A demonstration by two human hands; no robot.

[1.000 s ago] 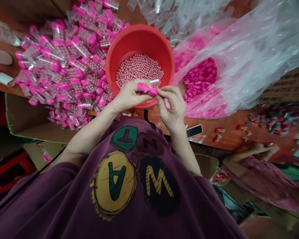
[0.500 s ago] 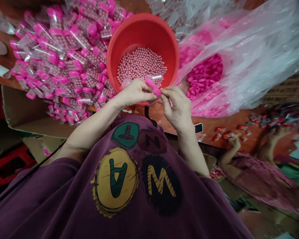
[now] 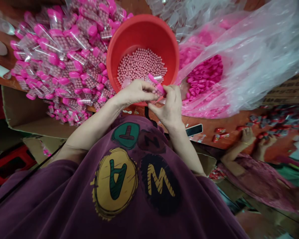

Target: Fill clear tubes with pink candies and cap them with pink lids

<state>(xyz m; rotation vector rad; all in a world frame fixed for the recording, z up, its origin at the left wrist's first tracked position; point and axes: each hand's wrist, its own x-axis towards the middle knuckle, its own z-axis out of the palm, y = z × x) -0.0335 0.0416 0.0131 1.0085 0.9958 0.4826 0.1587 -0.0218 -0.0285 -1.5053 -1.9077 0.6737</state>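
My left hand (image 3: 133,93) and my right hand (image 3: 169,107) meet at the near rim of a red bowl (image 3: 142,35) holding small pink beads (image 3: 141,64). Both hands pinch a small clear tube with a pink cap (image 3: 157,87), which sits between their fingertips. The left fingers curl round the tube's body. The right thumb and fingers press at the capped end. The tube's contents are mostly hidden by my fingers.
A heap of filled, pink-capped tubes (image 3: 62,56) lies left of the bowl. A clear plastic bag (image 3: 239,56) with loose pink caps (image 3: 204,74) lies to the right. A phone (image 3: 193,129) rests near my right wrist. Another person's hands (image 3: 254,139) work at right.
My right hand has shifted left and closer to the left hand, closing over the capped end. The other person's hands at right have moved up to the table.
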